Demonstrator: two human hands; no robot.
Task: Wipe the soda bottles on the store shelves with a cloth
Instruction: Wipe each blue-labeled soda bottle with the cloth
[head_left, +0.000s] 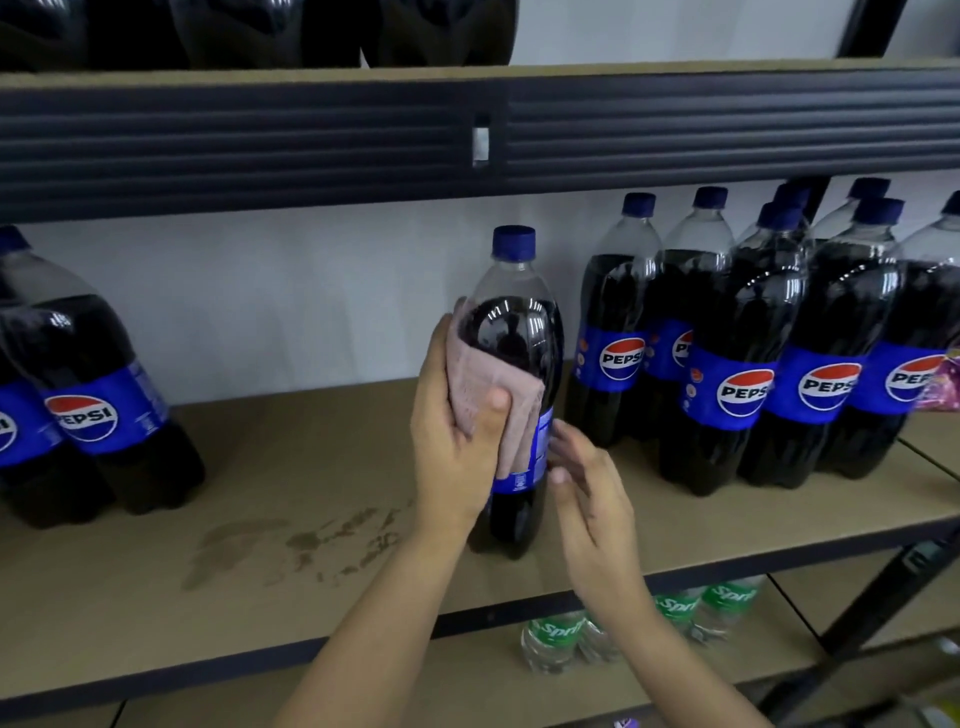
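A large Pepsi bottle (519, 332) with a blue cap stands upright alone in the middle of the tan shelf board (311, 467). My left hand (457, 447) wraps a pink cloth (488, 384) round the bottle's left side, thumb pressing the cloth onto the label. My right hand (587, 493) is beside the bottle's lower right, fingers nearly straight, fingertips at the label's edge. Several more Pepsi bottles (743, 364) stand grouped to the right, and two (88, 395) at the left.
Damp stains (291, 545) mark the shelf board left of my arms. A dark shelf beam (311, 140) runs overhead with dark bottles above it. Sprite bottles (556, 639) lie on the lower shelf. A black diagonal brace (872, 587) stands at the right.
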